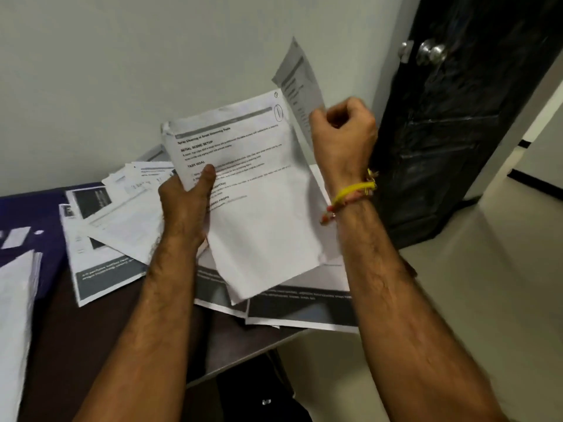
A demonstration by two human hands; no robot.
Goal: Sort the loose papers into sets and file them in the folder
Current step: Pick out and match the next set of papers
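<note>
My left hand grips a small stack of printed papers by its left edge, thumb on the top page, holding it up above the table. My right hand, with a yellow band on the wrist, pinches a single sheet lifted up and to the right of the stack. Loose printed papers lie spread over the dark table below. A dark blue folder lies at the left under some of them. A white pile of paper sits at the near left.
A pale wall stands right behind the table. A black door with a round metal knob is at the right, with pale floor beyond the table's right edge. A dark bag lies under the table.
</note>
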